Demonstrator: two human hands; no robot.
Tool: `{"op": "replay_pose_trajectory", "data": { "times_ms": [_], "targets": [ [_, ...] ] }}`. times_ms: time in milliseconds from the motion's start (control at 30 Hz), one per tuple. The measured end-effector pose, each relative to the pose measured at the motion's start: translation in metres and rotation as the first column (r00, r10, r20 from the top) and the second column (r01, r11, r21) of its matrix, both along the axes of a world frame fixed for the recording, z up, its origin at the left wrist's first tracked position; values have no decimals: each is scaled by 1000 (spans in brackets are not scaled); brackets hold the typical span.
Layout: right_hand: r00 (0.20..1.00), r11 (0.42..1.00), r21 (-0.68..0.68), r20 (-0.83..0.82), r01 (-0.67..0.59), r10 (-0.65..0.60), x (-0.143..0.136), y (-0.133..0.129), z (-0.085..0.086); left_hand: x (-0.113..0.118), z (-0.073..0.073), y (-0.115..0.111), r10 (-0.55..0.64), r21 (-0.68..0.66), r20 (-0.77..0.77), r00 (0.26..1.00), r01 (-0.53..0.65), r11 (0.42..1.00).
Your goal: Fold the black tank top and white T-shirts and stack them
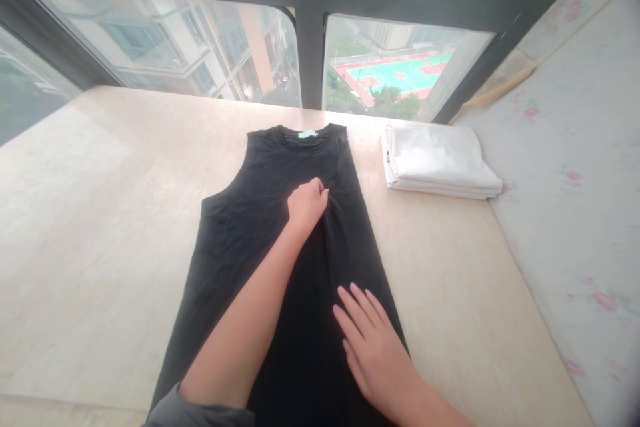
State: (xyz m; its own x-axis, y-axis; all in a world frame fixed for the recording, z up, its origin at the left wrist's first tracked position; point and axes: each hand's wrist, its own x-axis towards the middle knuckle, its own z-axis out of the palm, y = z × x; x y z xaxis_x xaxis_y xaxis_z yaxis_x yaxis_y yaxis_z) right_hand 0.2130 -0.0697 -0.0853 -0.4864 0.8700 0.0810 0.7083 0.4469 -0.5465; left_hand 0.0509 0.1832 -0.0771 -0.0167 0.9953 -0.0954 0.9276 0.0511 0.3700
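A black sleeveless top point(250, 213) lies spread on the pale surface, its neckline and light label at the far end. Its right side is folded inward, while the left armhole lies open. My left hand point(306, 205) is closed on the fabric at the folded edge, below the neckline. Lower down, my right hand point(373, 340) rests flat on the folded part with its fingers stretched out. My left forearm covers part of the top, and its lower end runs out of view.
A stack of folded white cloth point(437, 160) sits at the back right of the pale surface point(100, 227). Behind are grey-framed windows point(311, 47). A wall with a floral pattern point(565, 213) bounds the right side.
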Motion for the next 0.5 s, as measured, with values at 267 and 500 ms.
{"op": "replay_pose_trajectory", "data": {
  "times_ms": [267,500],
  "targets": [
    [995,987,125,25,-97,95,7,-52,7,0,2,1,5,20,-2,1000,-5,1000],
    [997,941,335,-31,-53,67,9,-81,-8,-7,5,-3,11,0,46,999,-11,1000]
  ]
}}
